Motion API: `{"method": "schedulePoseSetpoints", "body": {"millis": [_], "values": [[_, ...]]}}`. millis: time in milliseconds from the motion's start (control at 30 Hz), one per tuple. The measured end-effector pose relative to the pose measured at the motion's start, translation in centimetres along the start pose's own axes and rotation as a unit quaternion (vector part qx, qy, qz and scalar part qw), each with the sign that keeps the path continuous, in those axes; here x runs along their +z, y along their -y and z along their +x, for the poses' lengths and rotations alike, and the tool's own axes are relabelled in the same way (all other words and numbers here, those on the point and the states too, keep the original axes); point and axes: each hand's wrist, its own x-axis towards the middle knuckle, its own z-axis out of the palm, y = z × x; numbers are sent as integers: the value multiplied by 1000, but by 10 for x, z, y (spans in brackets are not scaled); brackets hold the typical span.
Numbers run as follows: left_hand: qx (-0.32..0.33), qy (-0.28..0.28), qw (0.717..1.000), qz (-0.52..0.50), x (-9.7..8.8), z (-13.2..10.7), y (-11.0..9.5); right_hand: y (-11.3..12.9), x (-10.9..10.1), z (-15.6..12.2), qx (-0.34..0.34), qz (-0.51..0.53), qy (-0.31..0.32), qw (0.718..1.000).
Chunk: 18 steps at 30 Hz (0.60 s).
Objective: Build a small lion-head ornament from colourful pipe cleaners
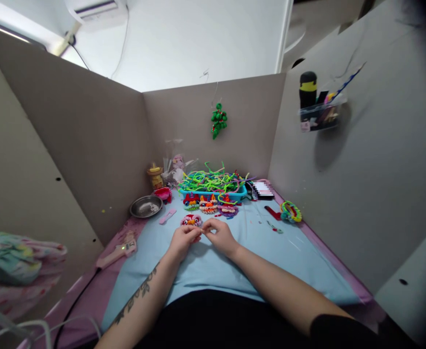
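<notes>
My left hand (184, 241) and my right hand (220, 236) meet low over the blue cloth, fingertips pinched together. Whatever sits between the fingertips is too small to make out. Just beyond them lies a red and pink figure (191, 220) with round eyes, partly covered by my fingers. Behind it stand several fuzzy craft figures in a row: a red, blue and green one (191, 201), an orange and cream one (208, 204) and a purple one (228, 207). A blue tray (240, 195) behind these is heaped with bright pipe cleaners (213, 181).
To the left are a metal bowl (146, 207) with small white bits, a pink hair clip-like strip (168, 216) and a corded pink glue gun (120, 252). A phone (264, 189) and yellow-green rings (291, 212) lie right. Grey partitions (213, 92) enclose the table.
</notes>
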Motion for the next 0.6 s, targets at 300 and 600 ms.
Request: {"method": "schedulePoseSetpoints", "body": {"millis": [300,600], "values": [[49,-36,998,-24,-4,5,4,-6,1,4,59,46,7,997],[129,-45,988,72,-2,2,1,-20,0,9,235,202,17,951]]}}
